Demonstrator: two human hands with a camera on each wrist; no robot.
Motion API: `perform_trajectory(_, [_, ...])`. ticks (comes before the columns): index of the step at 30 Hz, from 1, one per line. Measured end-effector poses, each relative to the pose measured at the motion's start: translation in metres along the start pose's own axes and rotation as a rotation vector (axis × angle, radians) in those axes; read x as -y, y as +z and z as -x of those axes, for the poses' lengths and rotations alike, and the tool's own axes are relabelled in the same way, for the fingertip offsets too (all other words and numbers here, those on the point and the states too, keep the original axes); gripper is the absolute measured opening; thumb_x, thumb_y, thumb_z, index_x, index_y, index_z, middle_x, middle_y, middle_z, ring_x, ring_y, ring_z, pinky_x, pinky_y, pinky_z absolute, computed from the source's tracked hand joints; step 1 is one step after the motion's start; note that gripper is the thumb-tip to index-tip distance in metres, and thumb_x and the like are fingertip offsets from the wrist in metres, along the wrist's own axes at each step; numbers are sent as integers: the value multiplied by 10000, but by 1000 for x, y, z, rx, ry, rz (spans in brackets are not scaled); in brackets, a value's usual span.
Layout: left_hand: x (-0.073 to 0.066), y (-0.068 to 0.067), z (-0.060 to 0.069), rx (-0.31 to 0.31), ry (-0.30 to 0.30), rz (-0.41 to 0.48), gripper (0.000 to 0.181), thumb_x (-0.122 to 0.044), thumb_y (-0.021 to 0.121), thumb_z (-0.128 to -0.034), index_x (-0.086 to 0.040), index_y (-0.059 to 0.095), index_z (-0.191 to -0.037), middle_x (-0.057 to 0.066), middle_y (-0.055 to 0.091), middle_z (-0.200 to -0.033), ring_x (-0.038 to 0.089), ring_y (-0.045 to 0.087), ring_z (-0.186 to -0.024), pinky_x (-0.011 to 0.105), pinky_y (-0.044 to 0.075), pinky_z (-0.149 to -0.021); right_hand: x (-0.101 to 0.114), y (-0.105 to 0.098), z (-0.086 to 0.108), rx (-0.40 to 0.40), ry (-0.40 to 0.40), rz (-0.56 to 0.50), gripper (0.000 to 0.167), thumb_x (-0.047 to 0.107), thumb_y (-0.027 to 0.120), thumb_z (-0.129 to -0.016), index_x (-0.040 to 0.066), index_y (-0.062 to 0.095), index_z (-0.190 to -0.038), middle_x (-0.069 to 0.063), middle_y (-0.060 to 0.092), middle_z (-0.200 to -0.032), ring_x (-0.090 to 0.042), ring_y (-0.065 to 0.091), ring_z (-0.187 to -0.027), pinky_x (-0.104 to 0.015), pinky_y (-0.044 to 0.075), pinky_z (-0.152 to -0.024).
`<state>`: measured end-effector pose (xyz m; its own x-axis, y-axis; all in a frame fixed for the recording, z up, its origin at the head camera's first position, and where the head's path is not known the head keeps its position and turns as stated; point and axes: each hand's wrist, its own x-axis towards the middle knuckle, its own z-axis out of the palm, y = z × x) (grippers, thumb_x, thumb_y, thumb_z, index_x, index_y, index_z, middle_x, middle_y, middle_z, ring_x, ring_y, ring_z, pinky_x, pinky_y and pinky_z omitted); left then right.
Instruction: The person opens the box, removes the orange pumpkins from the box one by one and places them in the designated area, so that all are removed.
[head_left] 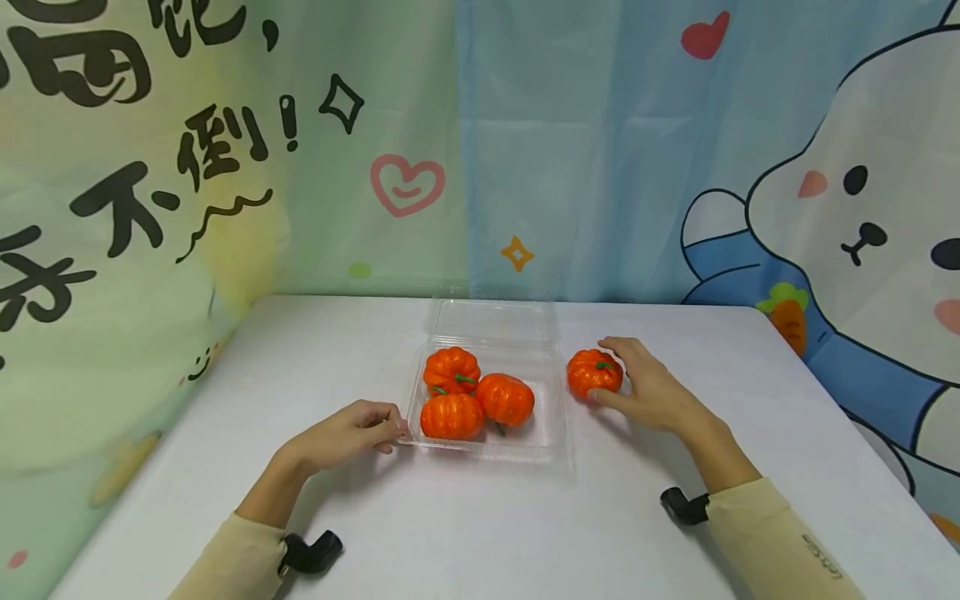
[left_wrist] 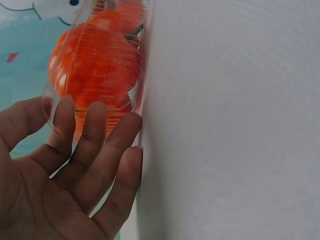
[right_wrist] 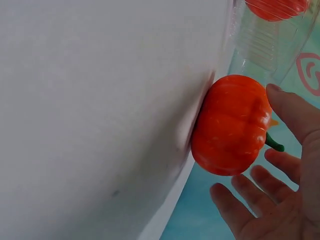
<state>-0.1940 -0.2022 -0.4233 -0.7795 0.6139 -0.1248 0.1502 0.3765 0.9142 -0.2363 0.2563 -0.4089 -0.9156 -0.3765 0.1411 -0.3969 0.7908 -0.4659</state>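
Observation:
A clear plastic container (head_left: 551,425), its lid laid back, holds three orange pumpkins (head_left: 452,417). My left hand (head_left: 348,435) pinches its near left corner; in the left wrist view the thumb and index finger of that hand (left_wrist: 75,175) meet at the clear rim, with the other fingers along the side. Just right of the container, another orange pumpkin (head_left: 592,375) with a green stem rests on the table. Around it is my right hand (head_left: 660,396), thumb on the near side, fingers on the far side. The right wrist view shows this pumpkin (right_wrist: 230,125) beside the loosely spread fingers (right_wrist: 255,192).
The white table (head_left: 480,533) extends around the container and both arms. Behind it hangs a printed curtain (head_left: 600,150) with hearts, lettering and a white cartoon animal. A black strap piece (head_left: 313,553) sticks out at the left cuff, and another (head_left: 684,506) at the right cuff.

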Motion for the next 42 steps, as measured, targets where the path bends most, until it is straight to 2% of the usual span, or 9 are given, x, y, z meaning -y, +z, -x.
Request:
perform_trajectory(3, [0,-1,0,-5,0,-17,256,-170,526,-1059,42,589,-931,83,567,-919,212,550,-939,293,551,-872,3,-5,-3,-24,-36,9,738,279,763,-927,1,396,-1504,-229,301,-1594,-476,373,-1429,-671,350,-1126])
perform_trajectory(7, [-1,-2,0,-12,-4,-37,254,-169,524,-1054,34,588,-917,89,587,-929,203,553,-933,279,539,-859,9,-9,-8,-49,-90,6,688,236,741,-946,2,408,-1501,-212,260,-1622,-461,342,-1449,-666,350,-1129])
perform_trajectory(17, [1,-3,1,-19,-13,-25,258,-163,514,-1053,53,588,-933,98,582,-928,226,560,-954,294,552,-878,25,-7,-14,-144,-200,-9,575,182,734,-951,24,490,-1447,-165,384,-1566,-382,374,-1436,-625,365,-1134])
perform_trajectory(26, [1,-1,1,-15,-20,-22,254,-174,527,-1062,39,591,-939,85,572,-929,226,559,-958,299,556,-881,35,0,-15,-147,-227,-57,499,214,709,-976,66,543,-1423,-116,453,-1532,-348,407,-1422,-614,378,-1131])
perform_trajectory(34, [1,-1,3,-12,-29,-15,260,-169,511,-1068,53,609,-974,149,652,-1030,250,599,-1021,303,555,-893,43,1,-17,-121,-270,-69,532,233,752,-940,92,559,-1416,-92,493,-1506,-311,431,-1414,-576,388,-1141])
perform_trajectory(42, [0,0,0,1,-11,-20,233,-157,501,-1066,11,605,-943,111,626,-992,218,583,-991,300,553,-886,50,5,-20,-92,-304,-67,562,273,763,-933,121,552,-1432,-87,513,-1494,-312,460,-1386,-582,410,-1119])
